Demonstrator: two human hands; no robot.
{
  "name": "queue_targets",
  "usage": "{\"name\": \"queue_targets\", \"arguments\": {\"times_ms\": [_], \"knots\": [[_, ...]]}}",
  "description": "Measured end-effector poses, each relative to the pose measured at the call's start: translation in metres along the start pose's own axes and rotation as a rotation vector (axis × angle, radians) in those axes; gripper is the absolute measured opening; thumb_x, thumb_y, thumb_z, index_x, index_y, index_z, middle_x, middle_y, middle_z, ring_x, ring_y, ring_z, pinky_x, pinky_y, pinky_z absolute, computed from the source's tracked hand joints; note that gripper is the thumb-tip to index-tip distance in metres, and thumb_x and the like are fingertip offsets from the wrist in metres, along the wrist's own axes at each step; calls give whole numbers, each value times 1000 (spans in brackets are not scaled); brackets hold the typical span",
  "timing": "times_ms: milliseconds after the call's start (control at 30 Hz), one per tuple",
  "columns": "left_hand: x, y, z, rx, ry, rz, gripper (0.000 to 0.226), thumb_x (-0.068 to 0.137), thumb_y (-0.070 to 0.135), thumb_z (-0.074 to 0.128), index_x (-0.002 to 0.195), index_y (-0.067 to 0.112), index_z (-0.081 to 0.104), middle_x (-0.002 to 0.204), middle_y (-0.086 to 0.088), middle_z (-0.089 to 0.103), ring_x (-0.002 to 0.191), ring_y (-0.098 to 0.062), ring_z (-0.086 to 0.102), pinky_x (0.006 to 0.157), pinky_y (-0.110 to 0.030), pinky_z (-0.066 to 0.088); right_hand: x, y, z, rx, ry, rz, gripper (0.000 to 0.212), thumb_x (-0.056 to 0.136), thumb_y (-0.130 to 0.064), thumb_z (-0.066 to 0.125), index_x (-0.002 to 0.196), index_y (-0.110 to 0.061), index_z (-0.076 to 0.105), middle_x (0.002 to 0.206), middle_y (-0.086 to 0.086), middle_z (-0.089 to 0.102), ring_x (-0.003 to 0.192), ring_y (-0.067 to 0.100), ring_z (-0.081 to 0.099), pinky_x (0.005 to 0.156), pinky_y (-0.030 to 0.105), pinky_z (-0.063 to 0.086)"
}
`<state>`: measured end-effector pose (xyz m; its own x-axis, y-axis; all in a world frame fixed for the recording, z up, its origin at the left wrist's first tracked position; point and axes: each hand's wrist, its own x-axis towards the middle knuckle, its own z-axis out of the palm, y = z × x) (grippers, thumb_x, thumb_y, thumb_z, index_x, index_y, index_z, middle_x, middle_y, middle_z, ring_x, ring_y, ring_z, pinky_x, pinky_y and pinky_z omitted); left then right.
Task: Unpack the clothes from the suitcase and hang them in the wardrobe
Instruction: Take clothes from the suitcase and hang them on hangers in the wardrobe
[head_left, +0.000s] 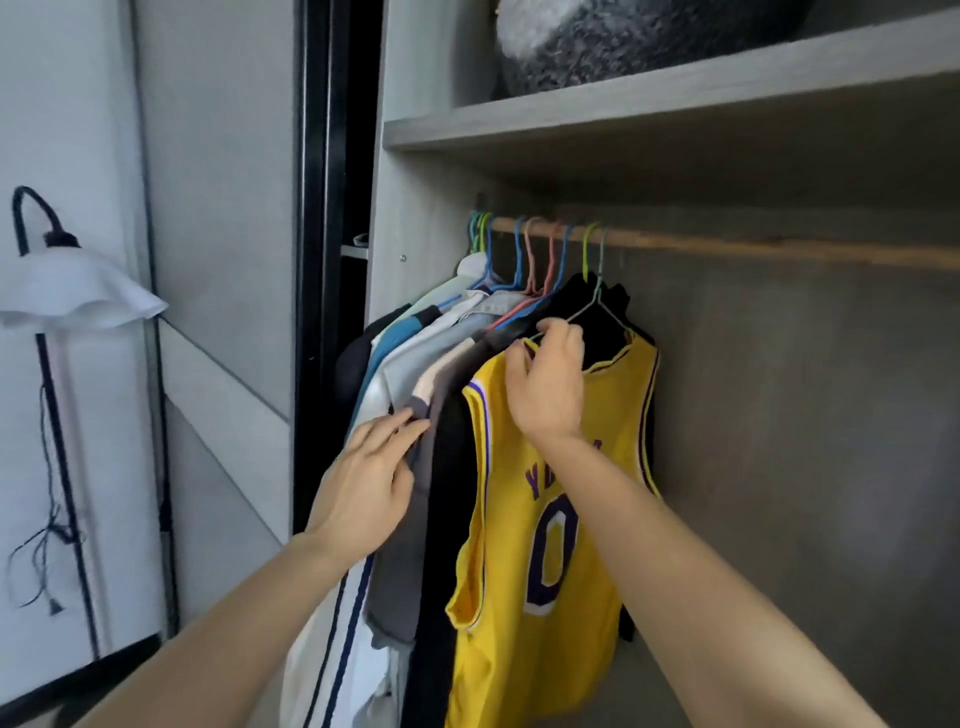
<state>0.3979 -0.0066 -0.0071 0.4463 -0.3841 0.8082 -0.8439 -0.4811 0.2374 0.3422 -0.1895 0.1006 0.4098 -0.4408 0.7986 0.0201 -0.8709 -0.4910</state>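
Yellow jersey is hung on a thin grey hanger, hooked over the wooden rail at centre frame, at the right end of the row. Right hand is pinched on the hanger's left arm at the jersey's shoulder strap, probably so the strap gets seated and the garment squared. Left hand is laid with fingers nearly straight against a grey garment in the packed clothes at centre left and holds nothing. It is judged to be pressing the row aside so room is made for the jersey. Suitcase is not in view. A fluffy grey bundle is stored on the shelf above, upper right.
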Motion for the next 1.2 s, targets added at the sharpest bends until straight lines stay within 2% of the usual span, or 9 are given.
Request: {"name": "queue_targets", "arguments": {"times_ms": [100,167,300,467,667,833,933,1067,1200], "knots": [[-58,-35,-17,26,-133,-193,48,81,1,52,127,12,61,136,-9,55,123,-30,49,103,-41,44,-56,-20,18,6,-95,-159,27,91,-18,53,114,-4,50,111,13,49,107,30,47,87,40,41],[-105,-57,-41,59,-229,-372,44,87,3,48,129,12,59,142,-10,49,130,-31,44,105,-40,38,-106,-33,37,15,-228,-200,25,91,-18,53,112,-4,50,109,12,47,101,30,48,81,41,44],[-209,-96,-91,129,-358,-720,41,90,5,49,129,12,58,142,-8,46,132,-29,37,103,-39,39,-211,-57,74,36,-507,-70,29,91,-19,55,117,-5,49,117,10,44,106,31,51,80,39,44],[-351,-123,-146,178,-471,-950,38,89,7,50,125,15,59,138,-4,47,129,-23,40,102,-35,37,-363,-88,114,-7,-966,153,41,93,-23,55,130,-8,46,131,11,42,118,30,46,93,36,41],[-507,-140,-160,184,-528,-1220,37,88,12,50,123,19,62,133,1,50,125,-20,44,98,-35,44,-537,-88,157,-91,-1431,87,45,96,-33,50,133,-10,42,132,8,37,125,25,41,97,34,38],[-638,-170,-122,162,-557,-1374,30,91,14,52,119,18,64,127,2,53,117,-18,49,91,-32,47,-672,-55,194,-104,-1603,118,38,96,-32,48,130,-16,44,129,2,40,119,20,42,94,31,41],[-719,-175,-90,120,-620,-1459,29,90,15,51,116,17,64,122,-1,55,114,-22,53,89,-35,49,-752,-19,213,-160,-1717,99,21,96,-32,49,112,-19,45,126,5,42,115,21,43,92,31,41],[-838,-197,-26,80,-618,-1536,36,90,11,50,123,20,61,127,1,53,117,-17,47,90,-30,45,-869,45,268,-220,-1840,122,40,98,-37,48,131,-16,42,135,6,38,125,23,40,91,31,40],[-921,-229,31,70,-597,-1533,34,93,14,49,125,22,59,129,3,52,109,-11,49,80,-24,43,-951,92,327,-171,-1802,157,29,97,-33,51,120,-15,49,122,4,45,115,22,46,93,35,44]]}}
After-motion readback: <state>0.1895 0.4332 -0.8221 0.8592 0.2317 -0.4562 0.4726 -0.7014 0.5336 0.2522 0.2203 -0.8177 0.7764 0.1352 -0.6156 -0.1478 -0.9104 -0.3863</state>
